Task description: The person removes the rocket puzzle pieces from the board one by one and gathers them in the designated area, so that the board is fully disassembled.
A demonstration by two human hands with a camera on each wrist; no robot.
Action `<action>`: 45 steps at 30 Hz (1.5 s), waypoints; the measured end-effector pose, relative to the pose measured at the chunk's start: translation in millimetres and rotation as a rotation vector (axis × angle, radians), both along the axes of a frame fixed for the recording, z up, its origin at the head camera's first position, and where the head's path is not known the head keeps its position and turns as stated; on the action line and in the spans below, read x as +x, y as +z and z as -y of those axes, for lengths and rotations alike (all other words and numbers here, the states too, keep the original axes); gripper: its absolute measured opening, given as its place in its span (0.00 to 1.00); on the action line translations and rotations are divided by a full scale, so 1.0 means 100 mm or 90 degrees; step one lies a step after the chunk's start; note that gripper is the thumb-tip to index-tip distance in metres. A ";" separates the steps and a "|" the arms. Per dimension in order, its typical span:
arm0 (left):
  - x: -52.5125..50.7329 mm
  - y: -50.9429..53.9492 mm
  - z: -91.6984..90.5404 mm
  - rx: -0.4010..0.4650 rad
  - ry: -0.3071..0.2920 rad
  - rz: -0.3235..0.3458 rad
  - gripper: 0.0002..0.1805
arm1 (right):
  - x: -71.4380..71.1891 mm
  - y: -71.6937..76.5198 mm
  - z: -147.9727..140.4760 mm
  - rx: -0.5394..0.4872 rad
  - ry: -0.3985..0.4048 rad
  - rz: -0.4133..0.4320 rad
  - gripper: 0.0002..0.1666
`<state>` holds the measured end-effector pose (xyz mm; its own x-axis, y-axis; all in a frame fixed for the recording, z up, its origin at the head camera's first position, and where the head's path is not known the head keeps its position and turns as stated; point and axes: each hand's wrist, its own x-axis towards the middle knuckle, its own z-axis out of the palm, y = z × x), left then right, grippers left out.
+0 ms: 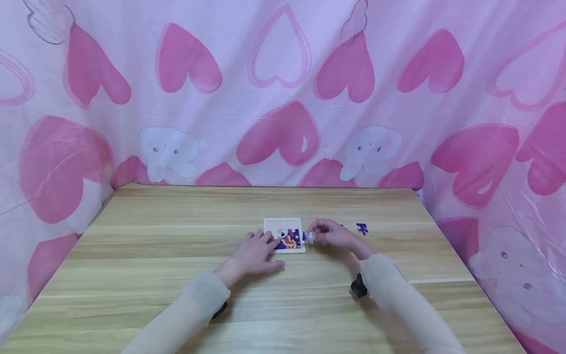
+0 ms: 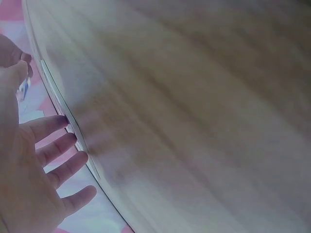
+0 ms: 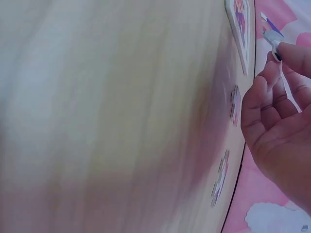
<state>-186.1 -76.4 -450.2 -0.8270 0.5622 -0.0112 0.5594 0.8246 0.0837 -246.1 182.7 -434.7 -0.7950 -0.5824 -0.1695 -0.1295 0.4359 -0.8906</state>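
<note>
A small white-framed jigsaw puzzle board [image 1: 271, 224] lies on the table, with joined dark blue and orange pieces [image 1: 289, 239] in its lower right part. My left hand [image 1: 251, 254] rests at the board's left side, fingers spread and fairly straight, fingertips on its edge. Just off the board's right edge, my right hand [image 1: 332, 234] pinches a jigsaw piece [image 1: 309, 237] between thumb and fingers. From the right wrist, that piece [image 3: 273, 36] appears tilted up above the table, its pale side showing.
One loose blue jigsaw piece [image 1: 362, 228] lies right of my right hand; another is partly hidden behind that hand. The wooden table [image 1: 177, 216] ends at a pink heart-patterned curtain [image 1: 278, 132] at the back and sides.
</note>
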 end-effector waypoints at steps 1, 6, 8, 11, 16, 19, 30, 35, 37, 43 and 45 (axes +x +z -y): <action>0.00 0.00 0.00 0.000 0.000 -0.001 0.42 | 0.01 0.00 -0.03 0.000 0.003 0.001 0.12; 0.00 0.00 0.01 0.000 0.005 0.005 0.42 | 0.11 0.08 -0.14 0.002 0.019 0.014 0.12; 0.00 0.00 0.01 0.002 0.006 0.007 0.42 | 0.13 0.05 -0.19 0.007 0.013 0.017 0.12; 0.00 0.00 0.01 0.002 0.006 0.006 0.42 | 0.11 -0.08 -0.28 0.012 0.004 0.015 0.13; 0.00 -0.01 0.01 -0.004 0.006 0.003 0.42 | 0.13 -0.10 -0.31 0.021 -0.009 0.022 0.13; 0.01 0.00 0.00 -0.004 0.008 0.006 0.42 | 0.14 -0.10 -0.31 0.039 -0.016 0.015 0.14; 0.02 0.01 0.00 0.003 0.008 0.012 0.41 | 0.11 -0.14 -0.26 0.137 -0.055 -0.083 0.09; 0.02 0.01 0.01 0.006 0.005 0.009 0.41 | 0.12 -0.14 -0.24 0.161 -0.077 -0.113 0.09; 0.02 0.01 0.01 0.006 0.006 0.007 0.41 | 0.12 -0.14 -0.23 0.170 -0.081 -0.123 0.08; 0.02 0.01 0.00 0.010 0.001 0.000 0.41 | 0.14 -0.17 -0.21 0.171 -0.095 -0.114 0.08; 0.02 0.01 0.00 0.010 0.000 -0.001 0.41 | 0.15 -0.18 -0.21 0.166 -0.100 -0.107 0.08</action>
<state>-183.7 -76.8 -449.6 -0.8268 0.5624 -0.0006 0.5598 0.8231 0.0957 -231.4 203.8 -452.3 -0.9011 -0.4047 -0.1555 -0.1782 0.6728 -0.7181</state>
